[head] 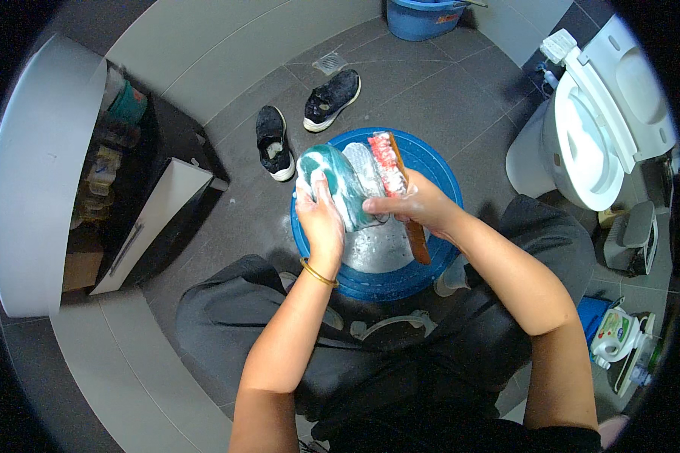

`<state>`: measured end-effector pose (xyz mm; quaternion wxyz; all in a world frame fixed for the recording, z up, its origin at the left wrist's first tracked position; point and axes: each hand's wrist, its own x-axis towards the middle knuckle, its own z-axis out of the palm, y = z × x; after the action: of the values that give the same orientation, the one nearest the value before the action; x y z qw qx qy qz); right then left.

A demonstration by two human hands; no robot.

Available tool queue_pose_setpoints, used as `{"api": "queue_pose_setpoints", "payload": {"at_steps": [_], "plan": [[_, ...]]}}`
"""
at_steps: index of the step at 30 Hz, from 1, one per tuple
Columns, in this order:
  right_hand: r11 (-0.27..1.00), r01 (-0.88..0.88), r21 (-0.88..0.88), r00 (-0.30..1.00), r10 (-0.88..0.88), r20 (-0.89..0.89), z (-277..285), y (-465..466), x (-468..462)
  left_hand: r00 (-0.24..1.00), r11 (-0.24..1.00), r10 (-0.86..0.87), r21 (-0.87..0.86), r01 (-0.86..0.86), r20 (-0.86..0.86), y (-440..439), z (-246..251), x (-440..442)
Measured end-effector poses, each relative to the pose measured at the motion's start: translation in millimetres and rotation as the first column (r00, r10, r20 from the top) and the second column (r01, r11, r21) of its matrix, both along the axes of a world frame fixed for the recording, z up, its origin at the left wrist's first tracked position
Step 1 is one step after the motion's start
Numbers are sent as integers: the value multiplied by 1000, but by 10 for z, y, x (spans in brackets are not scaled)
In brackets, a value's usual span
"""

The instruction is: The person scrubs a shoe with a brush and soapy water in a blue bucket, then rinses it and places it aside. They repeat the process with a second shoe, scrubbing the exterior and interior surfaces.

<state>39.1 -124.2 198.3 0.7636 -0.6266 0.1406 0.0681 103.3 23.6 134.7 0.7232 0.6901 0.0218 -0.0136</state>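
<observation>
Over a blue plastic basin point(450, 175), my left hand point(322, 221) grips a green shoe point(343, 170) streaked with white suds. A pale grey, sole-shaped piece point(361, 161) lies against its right side; I cannot tell whether it belongs to the same shoe. My right hand point(425, 201) is closed around a wooden scrubbing brush point(418, 243), and its thumb reaches across to the green shoe. Foam coats the brush's red and white bristles point(385, 161), which face left towards the grey piece. Cloudy, sudsy water point(377, 249) shows in the basin below.
Two black shoes point(331, 99) point(272, 141) with white soles stand beyond the basin, near a floor drain point(329, 63). A toilet point(578, 136) is at right, an open cabinet point(153, 221) at left. A blue tub point(425, 20), grey bin point(632, 240) and detergent bottle point(615, 334) stand around.
</observation>
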Motion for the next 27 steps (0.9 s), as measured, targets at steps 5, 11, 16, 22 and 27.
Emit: {"api": "queue_pose_setpoints", "payload": {"at_steps": [5, 11, 16, 22, 27], "plan": [[996, -70, -59, 985, 60, -160, 1, -60, 30, 988, 973, -34, -233, -2, -152, -29, -11, -4], [996, 81, 22, 991, -78, -106, -152, -158, 58, 800, 781, -427, -617, 93, -420, -10, 307, -121], [972, 124, -199, 992, -124, 14, -175, -157, 113, 729, 821, -479, -543, 175, -490, -58, 389, -240], [454, 64, -889, 991, 75, 110, -147, 98, 109, 967, 985, -143, -130, 117, -211, -184, -107, -179], [252, -125, -960, 984, 155, -87, -169, 266, 87, 975, 976, 29, -205, -75, -219, -270, -228, -190]]}}
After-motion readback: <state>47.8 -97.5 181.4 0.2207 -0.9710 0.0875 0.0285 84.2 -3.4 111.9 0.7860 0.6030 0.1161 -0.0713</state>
